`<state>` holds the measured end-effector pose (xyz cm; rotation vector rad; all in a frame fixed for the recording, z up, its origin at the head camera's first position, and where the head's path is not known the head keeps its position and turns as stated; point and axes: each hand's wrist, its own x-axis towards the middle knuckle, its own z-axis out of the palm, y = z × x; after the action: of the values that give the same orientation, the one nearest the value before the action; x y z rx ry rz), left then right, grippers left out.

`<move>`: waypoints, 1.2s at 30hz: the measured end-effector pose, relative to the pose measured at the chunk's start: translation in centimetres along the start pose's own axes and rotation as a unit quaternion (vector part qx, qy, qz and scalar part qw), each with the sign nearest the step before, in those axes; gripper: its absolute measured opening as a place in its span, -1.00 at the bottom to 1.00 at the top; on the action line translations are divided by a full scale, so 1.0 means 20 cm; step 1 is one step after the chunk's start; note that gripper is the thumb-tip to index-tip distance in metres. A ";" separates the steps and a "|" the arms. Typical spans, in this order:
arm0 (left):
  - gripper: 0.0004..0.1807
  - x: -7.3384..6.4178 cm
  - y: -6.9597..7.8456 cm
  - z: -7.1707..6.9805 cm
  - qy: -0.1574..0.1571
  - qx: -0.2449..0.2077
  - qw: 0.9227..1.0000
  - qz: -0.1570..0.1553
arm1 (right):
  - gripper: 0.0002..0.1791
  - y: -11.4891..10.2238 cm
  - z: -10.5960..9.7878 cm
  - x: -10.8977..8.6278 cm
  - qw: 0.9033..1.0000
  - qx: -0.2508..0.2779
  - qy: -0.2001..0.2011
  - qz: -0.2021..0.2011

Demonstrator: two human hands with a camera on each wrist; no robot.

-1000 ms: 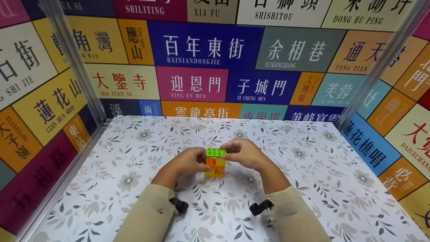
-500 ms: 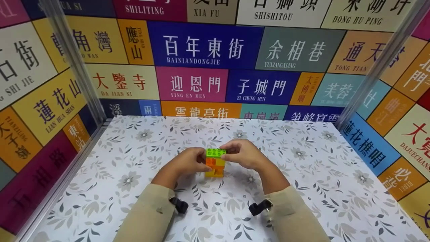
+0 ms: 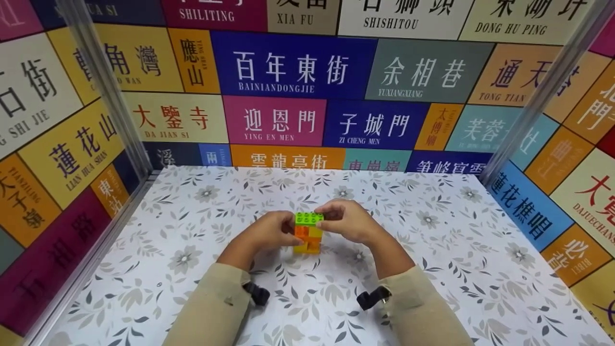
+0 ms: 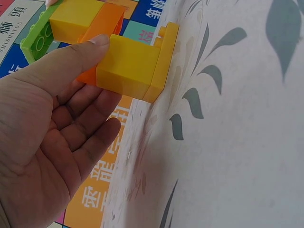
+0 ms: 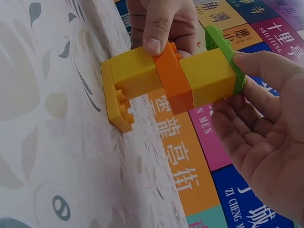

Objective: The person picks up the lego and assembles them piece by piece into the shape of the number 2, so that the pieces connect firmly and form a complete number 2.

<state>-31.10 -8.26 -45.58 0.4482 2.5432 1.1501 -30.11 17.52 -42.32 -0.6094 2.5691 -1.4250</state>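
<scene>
A small tower of toy building bricks stands upright on the table between both hands. From the bottom it has a flat yellow-orange brick [image 5: 114, 97], a yellow block [image 5: 135, 71], an orange brick [image 5: 176, 83], another yellow block [image 5: 209, 78] and a flat green brick [image 3: 306, 219] with studs up. My left hand [image 3: 269, 230] grips the tower from the left, its thumb where the lower yellow block meets the orange brick. On the right, my right hand [image 3: 353, 221] pinches the green brick at the top. Some left fingers are hidden behind the tower in the right wrist view.
A white cloth with grey leaves and flowers covers the table [image 3: 432, 288]. Walls of coloured sign panels [image 3: 293, 65] enclose its back and sides, with clear upright corner posts [image 3: 113, 86]. Black camera mounts [image 3: 257, 293] sit at both sleeve cuffs.
</scene>
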 end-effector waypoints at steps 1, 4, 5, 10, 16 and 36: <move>-0.68 0.00 0.00 0.00 0.000 0.000 1.000 -0.002 | -0.62 0.01 0.00 0.00 1.000 0.003 0.000 -0.001; -0.68 0.00 0.00 0.00 0.001 -0.002 1.000 -0.003 | -0.58 0.02 0.00 -0.02 1.000 0.017 0.001 -0.004; -0.68 0.00 0.00 0.00 0.001 -0.004 1.000 -0.004 | -0.57 0.02 -0.01 -0.02 1.000 0.023 0.004 -0.005; -0.67 -0.01 0.00 0.01 -0.002 -0.008 1.000 -0.004 | -0.50 0.04 -0.03 -0.04 0.999 0.052 0.012 0.000; -0.70 -0.01 0.00 0.01 0.009 -0.005 1.000 0.005 | -0.38 0.06 -0.04 -0.04 0.999 0.039 -0.026 0.019; -0.69 0.00 -0.01 0.00 0.011 -0.014 1.000 -0.015 | -0.54 0.15 0.05 0.00 0.997 0.009 -0.037 0.066</move>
<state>-31.15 -8.38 -45.76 0.3917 2.5407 1.1844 -30.64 18.03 -45.37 -0.4708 2.4868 -1.3558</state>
